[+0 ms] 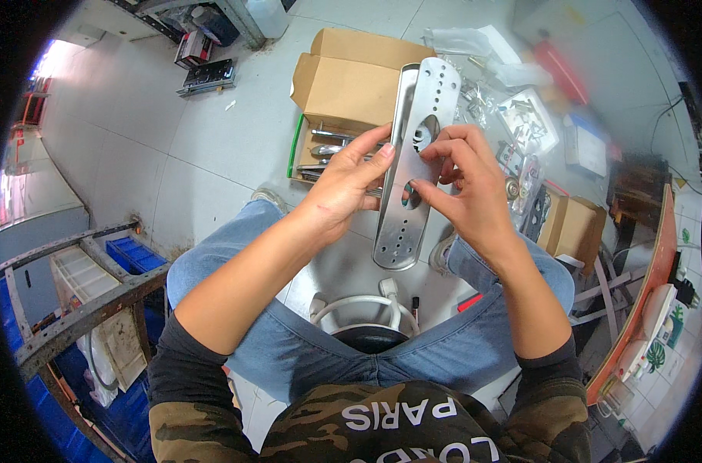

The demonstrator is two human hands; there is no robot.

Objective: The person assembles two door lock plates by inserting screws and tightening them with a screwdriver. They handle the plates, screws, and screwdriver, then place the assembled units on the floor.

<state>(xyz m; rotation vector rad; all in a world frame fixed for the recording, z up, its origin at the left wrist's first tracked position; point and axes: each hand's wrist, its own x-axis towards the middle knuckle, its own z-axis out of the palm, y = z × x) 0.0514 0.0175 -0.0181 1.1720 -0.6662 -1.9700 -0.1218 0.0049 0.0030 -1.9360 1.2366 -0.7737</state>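
A long silver door-handle plate (429, 94) with rounded ends, small holes and two larger cut-outs stands tilted in front of me, above my knees. A second metal face or plate (402, 100) lies close along its left side; whether the two are joined I cannot tell. My left hand (333, 185) grips the left edge, thumb in front and fingers partly hidden behind. My right hand (468, 181) is closed at the plate's right side, with fingertips at the upper cut-out and thumb at the lower one. A small round part (421, 137) shows inside the upper cut-out.
Behind the plate, an open cardboard box (359, 73) holds several metal handles (324, 150). Bagged parts (474, 96), a white tray of small pieces (530, 119) and another carton (575, 228) lie to the right. A metal rack (81, 320) stands at left.
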